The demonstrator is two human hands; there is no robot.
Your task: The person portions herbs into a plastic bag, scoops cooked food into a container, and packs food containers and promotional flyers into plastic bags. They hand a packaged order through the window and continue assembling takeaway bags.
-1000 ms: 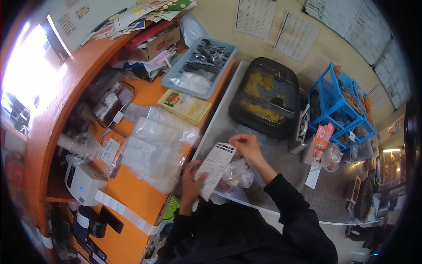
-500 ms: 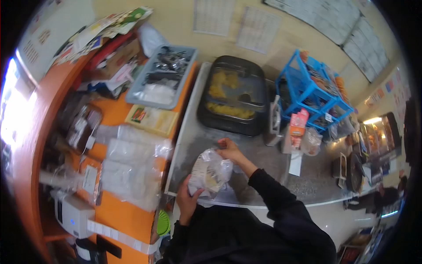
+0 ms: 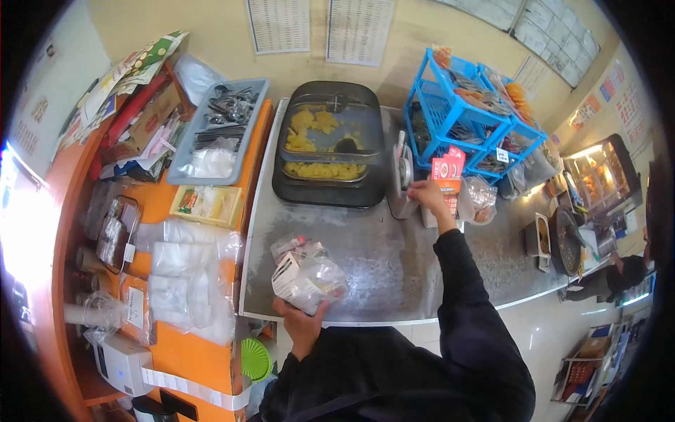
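My left hand (image 3: 301,328) is closed on the lower edge of a clear plastic bag (image 3: 320,276), just over the front of the metal counter. A white printed slip (image 3: 286,275) shows at the bag's left side, and something small and red shows near its top; the other contents are hard to make out. My right hand (image 3: 432,199) is stretched out to the back right, beside an upright metal holder (image 3: 401,188) and a red-and-white printed packet (image 3: 448,171). Its fingers are bent together against the holder's right side; what they pinch is too small to make out.
A black tray (image 3: 278,190) holds yellow food behind the bag. Blue tiered baskets (image 3: 457,126) with sachets stand at the back right. Leftward, an orange table (image 3: 176,357) carries plastic bags (image 3: 184,281) and a cutlery bin (image 3: 177,162). Another person (image 3: 626,274) is far right.
My right hand has left the bag and moved right to the metal holder. The bag stays in my left hand, now turned. The view has shifted rightward.
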